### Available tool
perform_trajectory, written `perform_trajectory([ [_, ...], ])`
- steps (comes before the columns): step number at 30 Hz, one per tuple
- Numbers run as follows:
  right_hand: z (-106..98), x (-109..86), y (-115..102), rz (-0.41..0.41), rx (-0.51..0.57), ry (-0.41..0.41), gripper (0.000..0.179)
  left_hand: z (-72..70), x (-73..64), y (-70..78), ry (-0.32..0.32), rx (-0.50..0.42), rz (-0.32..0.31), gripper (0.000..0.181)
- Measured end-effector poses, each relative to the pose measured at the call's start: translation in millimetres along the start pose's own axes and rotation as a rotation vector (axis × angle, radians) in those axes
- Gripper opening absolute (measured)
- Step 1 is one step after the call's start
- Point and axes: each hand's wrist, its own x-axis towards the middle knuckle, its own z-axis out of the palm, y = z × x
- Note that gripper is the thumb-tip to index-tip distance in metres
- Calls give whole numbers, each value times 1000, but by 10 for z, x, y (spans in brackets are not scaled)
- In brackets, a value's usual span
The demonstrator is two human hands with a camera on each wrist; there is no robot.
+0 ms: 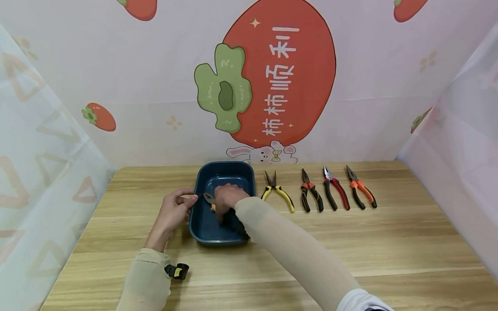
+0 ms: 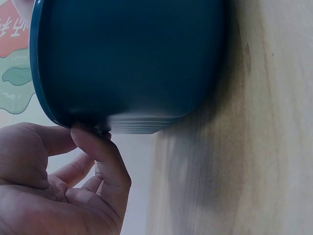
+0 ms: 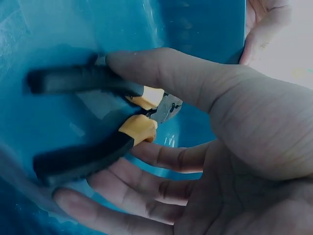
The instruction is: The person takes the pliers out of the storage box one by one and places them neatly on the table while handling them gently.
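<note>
The right hand [image 3: 254, 147] has its fingers [image 3: 161, 73] curled round black-and-yellow-handled pliers [image 3: 98, 125] lying inside the dark blue rectangular plastic tray [image 1: 203, 179], while the left hand [image 1: 171, 213] pinches the tray's rim; lifting them out seemingly needs a firmer clamp

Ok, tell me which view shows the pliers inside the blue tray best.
The right wrist view: the pliers show black-and-yellow handles under the right hand. In the head view that hand covers most of them. The left wrist view shows only the tray from outside.
</note>
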Motion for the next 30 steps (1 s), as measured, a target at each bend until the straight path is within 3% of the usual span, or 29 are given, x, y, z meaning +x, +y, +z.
perform_trajectory([
  [10, 7, 28, 57, -38, -46, -4, 18, 0, -3, 0, 7, 10, -8, 39],
  [18, -1, 42, 37, 5, -48, -1, 21, 0, -2, 6, 6, 19, -4, 40],
  [30, -87, 12, -126, 100, -137, -87, 50, -2, -4, 7, 2, 19, -5, 40],
])
